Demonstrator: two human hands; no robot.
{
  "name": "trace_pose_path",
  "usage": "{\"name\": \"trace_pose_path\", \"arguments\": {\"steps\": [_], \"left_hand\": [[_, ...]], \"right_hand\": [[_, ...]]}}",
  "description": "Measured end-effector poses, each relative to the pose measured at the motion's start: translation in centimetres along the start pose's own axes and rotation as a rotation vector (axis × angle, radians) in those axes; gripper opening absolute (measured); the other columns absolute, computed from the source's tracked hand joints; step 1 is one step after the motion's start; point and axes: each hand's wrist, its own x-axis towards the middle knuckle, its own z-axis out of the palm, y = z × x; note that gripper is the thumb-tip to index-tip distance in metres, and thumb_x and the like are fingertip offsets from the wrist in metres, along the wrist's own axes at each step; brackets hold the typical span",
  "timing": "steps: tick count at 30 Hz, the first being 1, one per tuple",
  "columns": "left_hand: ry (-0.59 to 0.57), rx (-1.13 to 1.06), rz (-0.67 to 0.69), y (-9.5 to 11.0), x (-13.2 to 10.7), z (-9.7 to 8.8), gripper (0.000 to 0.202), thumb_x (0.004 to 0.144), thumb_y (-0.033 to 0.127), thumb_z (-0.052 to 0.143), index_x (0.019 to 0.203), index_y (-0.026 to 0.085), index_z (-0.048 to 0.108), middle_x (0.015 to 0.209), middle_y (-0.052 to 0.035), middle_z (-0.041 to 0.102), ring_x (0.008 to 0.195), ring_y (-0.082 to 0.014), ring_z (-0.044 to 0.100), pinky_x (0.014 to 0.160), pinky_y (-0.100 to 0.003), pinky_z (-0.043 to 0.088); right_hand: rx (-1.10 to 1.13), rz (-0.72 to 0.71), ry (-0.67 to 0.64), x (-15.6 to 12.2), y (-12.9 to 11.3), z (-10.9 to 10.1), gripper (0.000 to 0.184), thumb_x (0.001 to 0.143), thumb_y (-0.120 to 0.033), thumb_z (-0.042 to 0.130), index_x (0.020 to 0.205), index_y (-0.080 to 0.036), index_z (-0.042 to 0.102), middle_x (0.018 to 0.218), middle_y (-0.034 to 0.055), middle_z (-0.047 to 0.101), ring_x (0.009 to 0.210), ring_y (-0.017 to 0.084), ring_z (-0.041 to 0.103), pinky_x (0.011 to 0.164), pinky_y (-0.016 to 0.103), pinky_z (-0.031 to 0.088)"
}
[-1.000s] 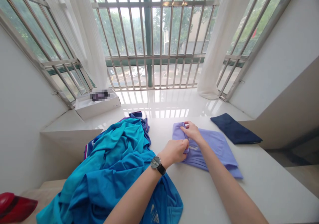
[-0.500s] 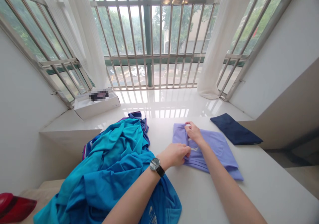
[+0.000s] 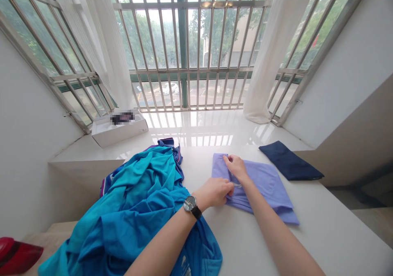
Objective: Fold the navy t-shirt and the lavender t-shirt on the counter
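A lavender shirt (image 3: pixel 267 186) lies folded into a flat bundle on the white tabletop, and a white print shows partly between my hands. My left hand (image 3: pixel 216 191), with a watch on its wrist, is closed on the shirt's near edge, fingers curled under and partly hidden. At the far edge my right hand (image 3: pixel 236 166) pinches the cloth between thumb and fingers, near the shirt's left end. Left of my hands, a loose heap of blue-turquoise clothing (image 3: pixel 135 202) spreads beneath my left forearm.
Folded dark navy cloth (image 3: pixel 290 160) sits at the right of the white table (image 3: pixel 245 247). On the sill stands an open white box (image 3: pixel 121 133) with a blurred-out item. A red object (image 3: pixel 18 254) shows at lower left. Barred windows and white curtains (image 3: pixel 264 75) lie beyond.
My right hand has shifted slightly left along the far edge of the lavender shirt. The left hand has stayed almost in place, and less of the print shows.
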Motion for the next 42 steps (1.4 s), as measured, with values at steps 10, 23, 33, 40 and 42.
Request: {"name": "trace_pose_path", "arguments": {"steps": [10,23,33,40,42], "left_hand": [[0.050,-0.044,0.027,-0.1,-0.5,-0.8,0.021,0.076,0.015,0.057,0.096,0.023,0.057,0.102,0.0002,0.065,0.091,-0.0176,0.061,0.072,-0.025,0.044],[0.040,0.003,0.003,-0.2,-0.4,-0.3,0.018,0.077,0.019,0.058,0.094,0.023,0.057,0.097,0.0003,0.066,0.086,-0.0173,0.061,0.068,-0.025,0.044],[0.058,-0.009,0.019,-0.5,-0.3,0.0,0.018,0.076,0.021,0.057,0.094,0.023,0.058,0.097,-0.0003,0.066,0.087,-0.0186,0.062,0.068,-0.026,0.044],[0.057,0.037,0.018,-0.3,-0.3,0.0,0.019,0.076,0.020,0.058,0.095,0.023,0.058,0.098,0.0008,0.067,0.086,-0.0182,0.063,0.065,-0.025,0.044],[0.062,0.046,0.017,-0.4,-0.2,0.1,0.019,0.077,0.021,0.057,0.095,0.023,0.058,0.098,0.0010,0.067,0.086,-0.0181,0.063,0.065,-0.025,0.043]], "right_hand": [[-0.028,-0.026,-0.022,0.9,0.7,-0.3,0.040,0.090,-0.036,0.042,0.056,-0.022,0.056,0.073,0.0093,0.068,0.076,0.022,0.062,0.072,0.029,0.044],[0.019,-0.036,0.073,0.0,1.2,-0.1,0.031,0.084,-0.049,0.051,0.068,-0.023,0.055,0.077,0.0056,0.064,0.079,0.022,0.060,0.077,0.032,0.044],[0.033,-0.030,0.009,0.1,1.1,-0.3,0.036,0.083,-0.051,0.048,0.061,-0.024,0.051,0.068,0.0037,0.064,0.070,0.021,0.060,0.067,0.030,0.040],[0.057,0.004,0.027,0.4,1.7,-0.5,0.032,0.080,-0.045,0.051,0.055,-0.024,0.049,0.058,0.0023,0.061,0.062,0.019,0.057,0.063,0.029,0.038],[0.078,0.007,0.029,0.4,1.8,-0.5,0.031,0.078,-0.047,0.053,0.056,-0.024,0.051,0.058,0.0017,0.062,0.062,0.019,0.058,0.064,0.029,0.039]]}}
